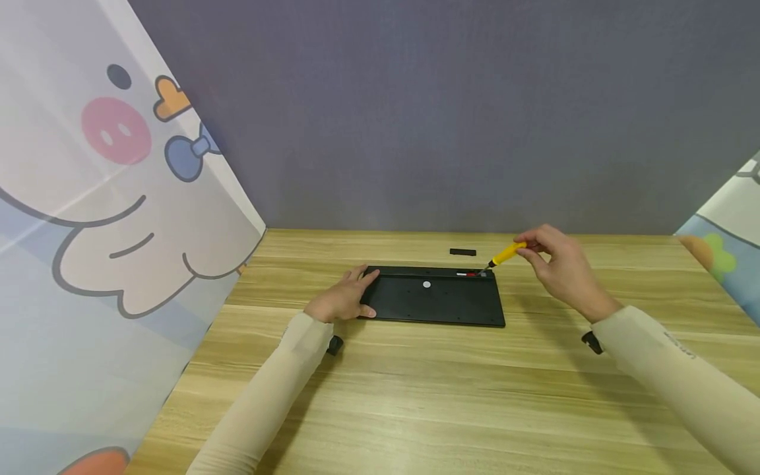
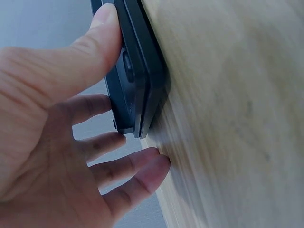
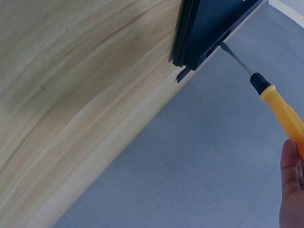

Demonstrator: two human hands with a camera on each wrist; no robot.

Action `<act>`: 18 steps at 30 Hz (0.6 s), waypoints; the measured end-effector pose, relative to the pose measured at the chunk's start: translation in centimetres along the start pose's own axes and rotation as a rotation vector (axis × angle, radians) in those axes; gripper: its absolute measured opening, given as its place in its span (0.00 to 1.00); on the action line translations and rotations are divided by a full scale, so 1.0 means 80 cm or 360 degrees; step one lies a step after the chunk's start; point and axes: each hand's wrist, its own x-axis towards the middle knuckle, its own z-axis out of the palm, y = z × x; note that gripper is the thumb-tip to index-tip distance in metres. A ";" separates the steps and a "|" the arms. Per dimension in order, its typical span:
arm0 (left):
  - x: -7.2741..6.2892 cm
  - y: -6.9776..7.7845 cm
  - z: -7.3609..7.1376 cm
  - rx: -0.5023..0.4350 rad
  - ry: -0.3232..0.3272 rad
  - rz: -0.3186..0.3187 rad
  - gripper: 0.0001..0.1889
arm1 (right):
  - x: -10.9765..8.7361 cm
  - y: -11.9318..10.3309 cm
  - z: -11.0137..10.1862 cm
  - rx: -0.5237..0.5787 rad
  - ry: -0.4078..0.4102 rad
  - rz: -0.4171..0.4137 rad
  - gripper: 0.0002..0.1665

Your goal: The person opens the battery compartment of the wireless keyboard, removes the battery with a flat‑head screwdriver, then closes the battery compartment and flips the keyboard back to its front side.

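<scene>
In the head view, the black panel, which I take for a keyboard turned face down, lies flat on the worktop. My left hand rests on its left end, grasping nothing. My right hand pinches the yellow screwdriver near the end of its handle; the tip goes down to the slot beside a red-and-white piece, perhaps a battery. A small black cover lies just beyond the panel.

In the left wrist view, my thumb lies on the panel and the other fingers are extended loosely. I judge the panel to be light and stiff, and its smooth plastic may slide under pushing, so the left end is a good place to press.

In the right wrist view, the metal shaft reaches to the panel's edge. The screwdriver should be light and rigid; I would hold it lower on the handle for better control. The thin cover is probably fragile, best pinched by its long sides.
</scene>
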 end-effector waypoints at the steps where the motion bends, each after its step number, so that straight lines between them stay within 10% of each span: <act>1: 0.000 0.000 0.000 -0.0002 0.0003 0.0004 0.47 | 0.000 0.000 0.001 0.0002 -0.0003 0.0000 0.15; 18: 0.001 -0.001 0.001 -0.0009 -0.0007 -0.0008 0.47 | 0.006 -0.001 0.004 0.0017 -0.0034 -0.0012 0.16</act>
